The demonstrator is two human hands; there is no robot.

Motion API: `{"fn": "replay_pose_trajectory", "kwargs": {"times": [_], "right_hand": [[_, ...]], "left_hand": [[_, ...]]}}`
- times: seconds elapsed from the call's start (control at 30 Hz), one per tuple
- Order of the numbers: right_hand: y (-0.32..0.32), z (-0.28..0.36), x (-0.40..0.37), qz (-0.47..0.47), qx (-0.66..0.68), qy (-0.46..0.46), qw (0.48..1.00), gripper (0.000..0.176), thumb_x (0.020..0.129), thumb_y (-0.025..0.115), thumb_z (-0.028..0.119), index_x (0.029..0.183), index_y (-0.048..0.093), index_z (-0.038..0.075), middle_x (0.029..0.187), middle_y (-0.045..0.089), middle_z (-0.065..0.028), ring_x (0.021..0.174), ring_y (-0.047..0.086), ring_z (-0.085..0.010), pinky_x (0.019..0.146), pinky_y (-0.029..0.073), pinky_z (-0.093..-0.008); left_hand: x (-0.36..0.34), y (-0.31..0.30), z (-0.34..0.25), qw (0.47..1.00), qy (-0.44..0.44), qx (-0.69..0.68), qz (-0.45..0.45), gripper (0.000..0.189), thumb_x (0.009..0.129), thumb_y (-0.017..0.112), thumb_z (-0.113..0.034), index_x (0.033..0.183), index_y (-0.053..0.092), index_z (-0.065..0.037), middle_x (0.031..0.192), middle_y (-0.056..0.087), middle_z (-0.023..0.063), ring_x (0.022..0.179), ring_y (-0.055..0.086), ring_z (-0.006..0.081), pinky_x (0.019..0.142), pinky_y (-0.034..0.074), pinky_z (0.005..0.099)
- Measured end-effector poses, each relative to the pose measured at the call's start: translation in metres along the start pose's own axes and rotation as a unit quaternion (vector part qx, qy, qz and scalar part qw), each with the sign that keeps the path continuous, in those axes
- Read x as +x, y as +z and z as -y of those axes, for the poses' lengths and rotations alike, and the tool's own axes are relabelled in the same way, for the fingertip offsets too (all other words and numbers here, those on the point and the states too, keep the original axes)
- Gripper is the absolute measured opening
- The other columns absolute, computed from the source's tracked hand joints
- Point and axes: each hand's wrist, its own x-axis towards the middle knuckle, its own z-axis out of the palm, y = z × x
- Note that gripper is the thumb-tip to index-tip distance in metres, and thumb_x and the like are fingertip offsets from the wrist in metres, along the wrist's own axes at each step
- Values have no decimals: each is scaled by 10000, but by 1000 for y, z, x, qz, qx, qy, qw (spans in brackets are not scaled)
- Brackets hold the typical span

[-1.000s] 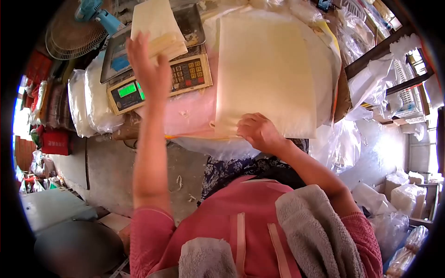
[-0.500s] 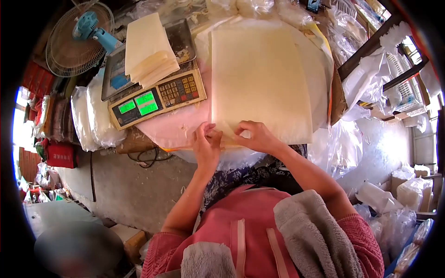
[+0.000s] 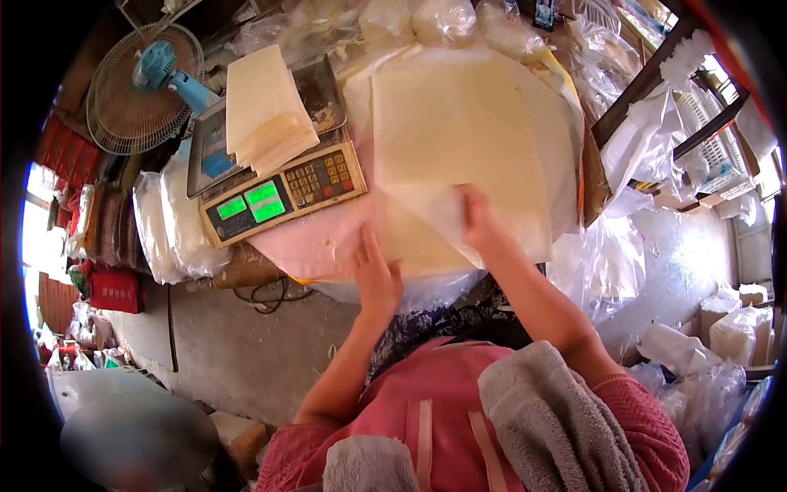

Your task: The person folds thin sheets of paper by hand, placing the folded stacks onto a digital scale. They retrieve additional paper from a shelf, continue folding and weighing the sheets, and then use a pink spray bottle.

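A stack of thin, cream-coloured sheets (image 3: 459,131) lies on the covered table in front of me. My right hand (image 3: 485,225) pinches the near corner of the top sheet (image 3: 430,205), which is lifted and partly folded back over the stack. The lifted part looks pale and slightly see-through. At the stack's near left corner, my left hand (image 3: 377,275) rests with its fingers stretched out, holding nothing. Left of the stack is a digital scale (image 3: 328,179) with lit green displays. A folded bundle of similar sheets (image 3: 262,90) sits on its metal pan.
Beyond the scale stands a blue fan (image 3: 154,66). Filled plastic bags (image 3: 176,221) hang at the table's left side, and more clear bags (image 3: 443,20) lie along its back. A rack with white plastic (image 3: 648,139) stands to the right. At lower left is a blurred round shape (image 3: 139,443).
My right hand has moved up and right, peeling the sheet's corner away from the near edge. My left hand has gone from a pinch at the corner to stretched fingers.
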Motion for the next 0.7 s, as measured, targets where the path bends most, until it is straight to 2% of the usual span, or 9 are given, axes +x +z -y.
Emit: {"fn": "replay_pose_trajectory", "kwargs": {"times": [0.13, 0.2, 0.33, 0.37, 0.4, 0.43, 0.53, 0.6, 0.7], "right_hand": [[-19, 34, -16, 125, 27, -60, 990, 454, 910, 471, 376, 1114, 571, -17, 1155, 597, -128, 1093, 560, -275, 953, 446, -419], [-2, 14, -32, 158, -304, -146, 928, 449, 912, 509, 329, 1223, 517, 5, 1232, 544, -157, 1174, 505, -286, 1012, 380, -444], [10, -18, -59, 80, -843, -271, 457, 467, 863, 577, 238, 1287, 490, 64, 1286, 497, -148, 1256, 415, -313, 1066, 287, -459], [-19, -20, -31, 108, -898, -228, 360, 361, 844, 588, 204, 1185, 581, 88, 1260, 526, -119, 1267, 390, -318, 1066, 285, -453], [-21, 13, -25, -32, -670, -147, 727, 224, 850, 567, 166, 1042, 652, 91, 1159, 590, -106, 1178, 482, -295, 1010, 356, -440], [-21, 51, -21, -134, -588, -185, 776, 242, 849, 578, 204, 1036, 641, 65, 1058, 605, -132, 1063, 524, -302, 913, 394, -432], [9, 171, -22, -261, -613, -391, 635, 372, 846, 611, 317, 1019, 607, -12, 753, 648, -208, 719, 649, -324, 622, 507, -406], [29, 185, -38, -193, -607, -303, 709, 348, 843, 605, 301, 981, 616, -19, 755, 649, -203, 763, 650, -332, 704, 498, -436], [8, 156, -13, -107, -668, -441, 590, 360, 847, 595, 288, 1050, 601, -10, 903, 653, -207, 890, 635, -312, 805, 469, -436]], "left_hand": [[11, 3, 8, 957, 217, 149, 119, 470, 771, 559, -33, 1235, 489, -14, 1305, 470, 181, 1173, 431, 390, 985, 330, 511], [21, 13, 10, 965, 183, 44, 185, 423, 758, 646, -147, 1157, 561, -36, 1280, 486, 175, 1177, 436, 371, 982, 333, 499], [36, 5, -21, 951, 71, -102, 284, 603, 702, 724, -307, 1205, 522, -43, 1271, 480, 177, 1179, 431, 373, 966, 349, 479], [31, 9, -16, 954, 169, 92, 231, 672, 694, 733, -344, 1243, 489, -45, 1288, 458, 179, 1193, 418, 370, 961, 350, 480], [28, 15, -11, 954, 195, 124, 193, 711, 679, 737, -380, 1258, 484, -53, 1265, 461, 179, 1188, 421, 360, 959, 351, 483], [31, 14, -14, 951, 187, 126, 213, 715, 675, 743, -369, 1262, 482, -54, 1261, 462, 185, 1191, 420, 359, 962, 351, 483], [47, 13, -17, 934, 139, 135, 301, 676, 694, 738, -355, 1248, 497, -50, 1265, 468, 196, 1195, 424, 352, 972, 357, 465], [74, 18, -22, 926, 63, 116, 354, 633, 717, 728, -335, 1238, 507, -48, 1269, 473, 202, 1193, 428, 350, 981, 358, 452], [126, 37, -29, 950, -17, 66, 305, 596, 774, 675, -325, 1270, 483, -58, 1307, 444, 211, 1225, 393, 362, 1014, 318, 461]]}}
